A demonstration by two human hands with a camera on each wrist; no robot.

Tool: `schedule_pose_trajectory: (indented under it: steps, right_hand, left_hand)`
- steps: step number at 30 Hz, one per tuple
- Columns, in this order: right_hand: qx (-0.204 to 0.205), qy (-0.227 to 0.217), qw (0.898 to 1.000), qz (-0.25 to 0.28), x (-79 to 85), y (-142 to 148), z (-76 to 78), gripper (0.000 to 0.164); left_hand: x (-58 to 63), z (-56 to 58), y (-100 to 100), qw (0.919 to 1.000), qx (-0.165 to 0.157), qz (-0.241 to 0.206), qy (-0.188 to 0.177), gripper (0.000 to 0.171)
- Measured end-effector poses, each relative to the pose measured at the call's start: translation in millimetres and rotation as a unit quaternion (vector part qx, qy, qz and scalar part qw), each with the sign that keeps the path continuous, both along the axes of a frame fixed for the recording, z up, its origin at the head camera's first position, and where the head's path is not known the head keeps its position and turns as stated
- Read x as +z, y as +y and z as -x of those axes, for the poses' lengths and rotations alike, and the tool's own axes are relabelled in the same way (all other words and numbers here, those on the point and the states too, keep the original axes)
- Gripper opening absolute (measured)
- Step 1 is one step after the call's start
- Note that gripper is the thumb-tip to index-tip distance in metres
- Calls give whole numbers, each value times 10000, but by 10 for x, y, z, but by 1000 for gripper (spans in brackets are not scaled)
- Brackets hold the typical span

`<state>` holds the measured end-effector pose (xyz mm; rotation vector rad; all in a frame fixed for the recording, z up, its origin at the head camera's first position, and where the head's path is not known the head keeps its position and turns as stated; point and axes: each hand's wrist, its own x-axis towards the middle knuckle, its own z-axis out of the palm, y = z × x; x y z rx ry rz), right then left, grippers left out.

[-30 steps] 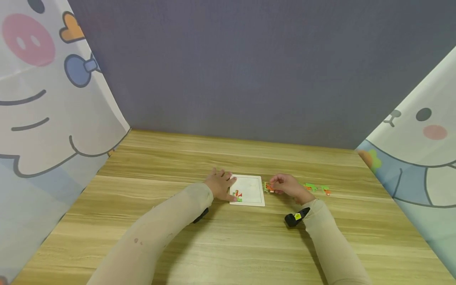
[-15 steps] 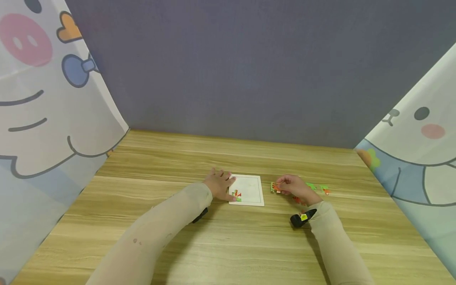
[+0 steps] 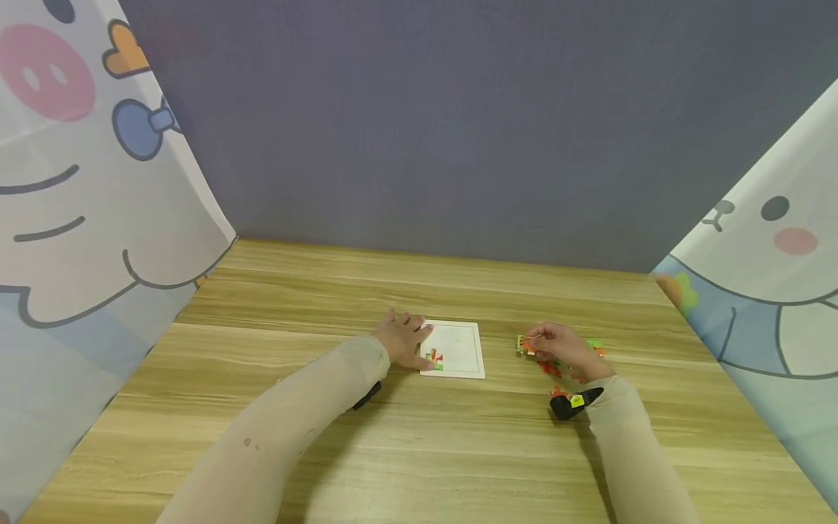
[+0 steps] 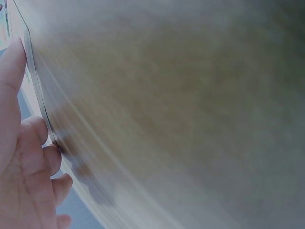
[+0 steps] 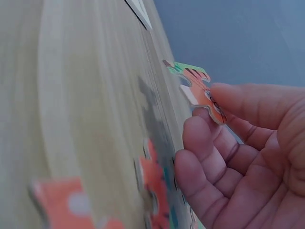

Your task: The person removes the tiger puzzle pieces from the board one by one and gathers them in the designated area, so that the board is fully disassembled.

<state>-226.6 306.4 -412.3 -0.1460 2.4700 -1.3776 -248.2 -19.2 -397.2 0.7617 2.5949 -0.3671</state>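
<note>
My left hand [image 3: 401,340] rests at the left edge of a white puzzle board [image 3: 461,351], fingers spread straight. In the board's lower left corner sits a small green and red puzzle piece [image 3: 436,358], partly covered by the thumb. To the right of the board, my right hand [image 3: 561,348] pinches an orange puzzle piece [image 5: 198,90] with a green edge and dark stripes between thumb and fingers. In the right wrist view it is lifted off the table, casting a shadow. Under the hand lies another orange piece [image 5: 155,191].
More loose puzzle pieces lie around the right hand, including a green and orange piece [image 3: 596,346] beyond it and a red-orange piece [image 5: 66,200] near the wrist. A grey partition [image 3: 419,145] stands behind the wooden table [image 3: 419,444]. Cartoon-printed cloths hang at both sides.
My right hand has moved right, away from the board, carrying the pinched orange puzzle piece over the loose pieces. The left hand and the board stay put.
</note>
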Motion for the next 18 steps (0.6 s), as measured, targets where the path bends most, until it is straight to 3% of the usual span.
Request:
schedule_pose_trajectory:
  steps: [7, 18]
  right_hand:
    - [-13, 20, 9999, 125, -3, 149, -20, 29]
    - [-374, 24, 9992, 131, 39, 388, -142, 37]
  left_hand:
    - [19, -3, -6, 10000, -23, 20, 50, 86]
    - [21, -26, -7, 9999, 26, -103, 0, 85]
